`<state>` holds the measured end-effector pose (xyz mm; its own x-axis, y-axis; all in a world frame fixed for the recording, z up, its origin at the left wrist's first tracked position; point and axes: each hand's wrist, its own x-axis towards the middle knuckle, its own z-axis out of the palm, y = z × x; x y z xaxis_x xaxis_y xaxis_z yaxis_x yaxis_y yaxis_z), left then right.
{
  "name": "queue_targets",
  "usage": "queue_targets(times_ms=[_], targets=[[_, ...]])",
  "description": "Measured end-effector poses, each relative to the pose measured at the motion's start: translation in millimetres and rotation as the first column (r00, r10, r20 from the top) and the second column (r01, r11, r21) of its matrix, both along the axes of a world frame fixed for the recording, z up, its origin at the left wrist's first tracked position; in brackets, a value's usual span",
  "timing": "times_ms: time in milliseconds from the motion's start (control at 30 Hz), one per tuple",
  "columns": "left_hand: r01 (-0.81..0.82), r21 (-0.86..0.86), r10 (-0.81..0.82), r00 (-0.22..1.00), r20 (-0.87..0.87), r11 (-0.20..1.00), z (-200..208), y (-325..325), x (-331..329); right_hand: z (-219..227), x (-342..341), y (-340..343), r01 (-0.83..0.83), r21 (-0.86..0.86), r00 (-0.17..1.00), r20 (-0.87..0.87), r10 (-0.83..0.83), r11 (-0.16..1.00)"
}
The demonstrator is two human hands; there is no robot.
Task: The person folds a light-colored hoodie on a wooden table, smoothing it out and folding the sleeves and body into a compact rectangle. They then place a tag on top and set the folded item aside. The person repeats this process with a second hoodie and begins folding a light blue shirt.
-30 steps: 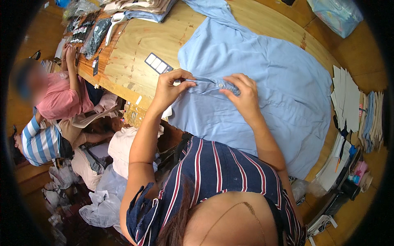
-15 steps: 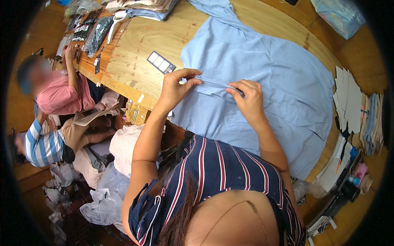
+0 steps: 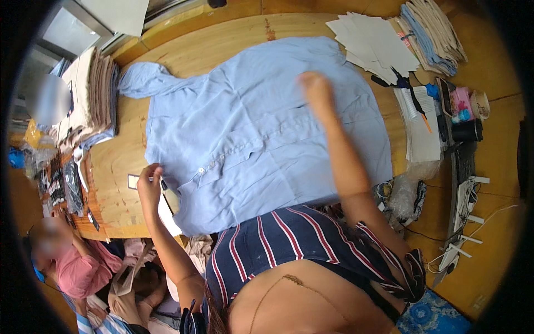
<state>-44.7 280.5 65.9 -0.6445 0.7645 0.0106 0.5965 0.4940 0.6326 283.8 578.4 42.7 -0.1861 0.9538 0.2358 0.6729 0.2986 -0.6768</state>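
Note:
A light blue button-up shirt (image 3: 261, 128) lies spread over the wooden table, its button placket running across the middle and one sleeve reaching to the far left. At its collar end, my left hand (image 3: 149, 186) has its fingers bent together beside the shirt's edge; whether they pinch the fabric is hidden. My right hand (image 3: 317, 92) is over the far right part of the shirt, smeared by motion, so its fingers cannot be made out. A dark tag with white panels (image 3: 133, 181) shows partly behind my left hand.
Folded garments form a tall stack (image 3: 89, 100) at the far left. White papers (image 3: 375, 47) and more folded clothes (image 3: 431, 36) sit at the far right, with a dark keyboard (image 3: 464, 167) nearer. At left, a person in pink (image 3: 83, 270) sits by the table.
Both hands were pinching the shirt's fabric together at the middle. Now they are wide apart, the left at the collar end, the right farther over the shirt. The view has turned rightward.

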Motion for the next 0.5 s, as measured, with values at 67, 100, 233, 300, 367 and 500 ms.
queue_targets(times_ms=[67,100,233,300,367,500], targets=[[-0.096,-0.038,0.088,0.978,-0.188,0.995,-33.4,19.1,-34.2,-1.5,58.5,67.8,0.302,0.095,0.949,0.069,-0.309,0.949],[-0.14,-0.072,0.114,0.951,-0.287,0.988,-46.4,35.1,-48.0,-2.0,73.6,93.2,0.295,0.162,0.948,0.071,-0.31,0.942],[-0.248,-0.247,0.151,0.923,-0.353,0.937,-47.5,108.0,-54.1,-6.9,58.6,155.8,0.15,0.179,0.976,0.13,-0.174,0.972],[-0.129,-0.226,0.125,0.992,-0.03,0.966,-39.3,133.1,-60.3,-39.2,58.9,187.2,-0.042,0.493,0.96,0.261,-0.102,0.869],[-0.02,-0.072,0.044,0.935,0.353,0.997,-43.2,120.9,-81.8,-40.5,25.8,181.4,-0.112,0.437,0.925,0.375,-0.067,0.893],[-0.182,0.213,-0.027,0.697,0.717,0.96,10.1,78.6,-87.8,19.8,54.3,149.6,-0.176,0.017,0.686,0.719,0.11,0.984]])
